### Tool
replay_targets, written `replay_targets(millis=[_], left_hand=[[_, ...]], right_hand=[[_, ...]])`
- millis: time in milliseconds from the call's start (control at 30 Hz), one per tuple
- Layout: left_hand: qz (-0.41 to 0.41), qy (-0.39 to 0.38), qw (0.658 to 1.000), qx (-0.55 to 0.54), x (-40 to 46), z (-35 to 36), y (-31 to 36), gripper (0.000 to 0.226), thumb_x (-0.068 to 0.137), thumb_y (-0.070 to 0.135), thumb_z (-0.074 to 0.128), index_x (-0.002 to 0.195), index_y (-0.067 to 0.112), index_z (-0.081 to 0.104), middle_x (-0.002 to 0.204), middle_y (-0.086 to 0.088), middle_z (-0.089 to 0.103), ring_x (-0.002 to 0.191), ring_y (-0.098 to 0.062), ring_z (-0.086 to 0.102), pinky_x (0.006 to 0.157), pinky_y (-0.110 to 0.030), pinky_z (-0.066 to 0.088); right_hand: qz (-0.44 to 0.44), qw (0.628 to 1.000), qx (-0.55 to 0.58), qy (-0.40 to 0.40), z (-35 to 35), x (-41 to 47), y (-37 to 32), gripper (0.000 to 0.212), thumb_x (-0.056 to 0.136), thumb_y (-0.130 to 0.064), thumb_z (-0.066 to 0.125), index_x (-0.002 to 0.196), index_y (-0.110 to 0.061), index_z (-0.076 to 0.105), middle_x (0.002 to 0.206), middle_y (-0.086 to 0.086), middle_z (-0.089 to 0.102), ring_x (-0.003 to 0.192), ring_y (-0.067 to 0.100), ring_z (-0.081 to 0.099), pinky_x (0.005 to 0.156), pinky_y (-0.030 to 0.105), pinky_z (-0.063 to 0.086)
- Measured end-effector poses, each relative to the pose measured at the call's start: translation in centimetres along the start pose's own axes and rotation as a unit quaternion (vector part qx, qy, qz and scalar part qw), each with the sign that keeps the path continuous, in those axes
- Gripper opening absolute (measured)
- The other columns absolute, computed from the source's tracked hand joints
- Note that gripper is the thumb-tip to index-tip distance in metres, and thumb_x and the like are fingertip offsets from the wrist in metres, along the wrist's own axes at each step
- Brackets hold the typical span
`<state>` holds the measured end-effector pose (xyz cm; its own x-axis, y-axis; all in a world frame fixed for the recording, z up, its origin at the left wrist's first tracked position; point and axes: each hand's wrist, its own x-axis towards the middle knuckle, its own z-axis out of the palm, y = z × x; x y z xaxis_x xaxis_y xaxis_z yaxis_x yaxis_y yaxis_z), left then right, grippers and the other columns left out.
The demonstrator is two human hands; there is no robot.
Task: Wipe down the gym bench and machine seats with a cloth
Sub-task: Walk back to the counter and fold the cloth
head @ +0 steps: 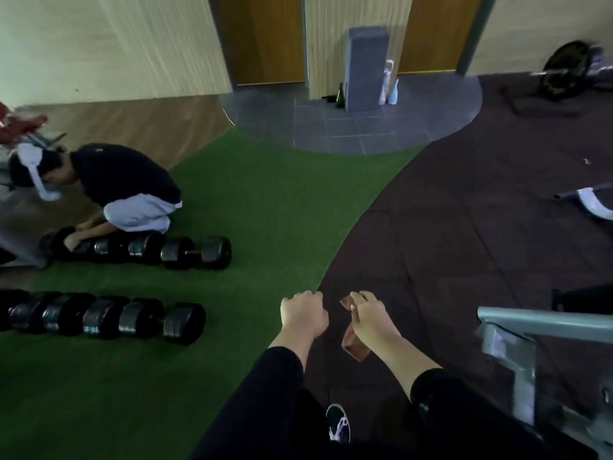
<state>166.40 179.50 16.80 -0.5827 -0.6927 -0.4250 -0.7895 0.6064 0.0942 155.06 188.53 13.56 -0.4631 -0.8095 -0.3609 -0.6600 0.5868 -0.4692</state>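
Hands at lower centre of frame, above boundary of green turf floor and dark rubber floor. Right hand grips small reddish-brown cloth, fabric showing above fist and hanging below wrist. Left hand just beside it, fingers curled into fist, holding nothing visible. Pale grey metal machine frame at lower right. Two rows of black dumbbells on turf at left; crouching person in dark top touches upper row. Grey upright block at top centre.
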Motion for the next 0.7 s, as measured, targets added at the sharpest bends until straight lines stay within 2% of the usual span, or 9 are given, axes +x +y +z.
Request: replay_targets(millis=[233,367,700], left_hand=[[0.025,0.007,1.0,0.008,13.1,-6.1,-0.9,0.04,0.097,0.026,0.041,0.135,0.016,0.05,0.125,-0.003,0.059,0.114,-0.022,0.055,0.092,-0.038,0.041],[0.043,-0.003,0.999,0.017,22.7,-10.0,-2.0,0.041,0.097,0.027,0.042,0.137,0.016,0.048,0.131,-0.004,0.056,0.12,-0.023,0.052,0.098,-0.04,0.037],[0.088,-0.024,0.994,0.061,42.2,-20.2,-3.1,0.04,0.099,0.027,0.04,0.137,0.015,0.046,0.131,-0.004,0.055,0.12,-0.024,0.051,0.101,-0.041,0.035]], right_hand=[[0.004,1.0,0.01,-0.007,-4.3,13.1,-2.2,0.042,0.1,-0.014,0.034,0.141,-0.01,0.035,0.145,0.008,0.033,0.124,0.03,0.039,0.104,0.036,0.037],[-0.002,1.0,0.016,0.01,-7.2,22.7,-4.0,0.039,0.098,-0.01,0.036,0.137,-0.008,0.04,0.142,0.009,0.036,0.121,0.031,0.041,0.1,0.035,0.037],[0.051,0.997,0.045,0.029,-15.1,41.2,-5.7,0.043,0.1,-0.01,0.032,0.143,-0.011,0.031,0.148,0.008,0.03,0.125,0.031,0.035,0.1,0.035,0.035]])
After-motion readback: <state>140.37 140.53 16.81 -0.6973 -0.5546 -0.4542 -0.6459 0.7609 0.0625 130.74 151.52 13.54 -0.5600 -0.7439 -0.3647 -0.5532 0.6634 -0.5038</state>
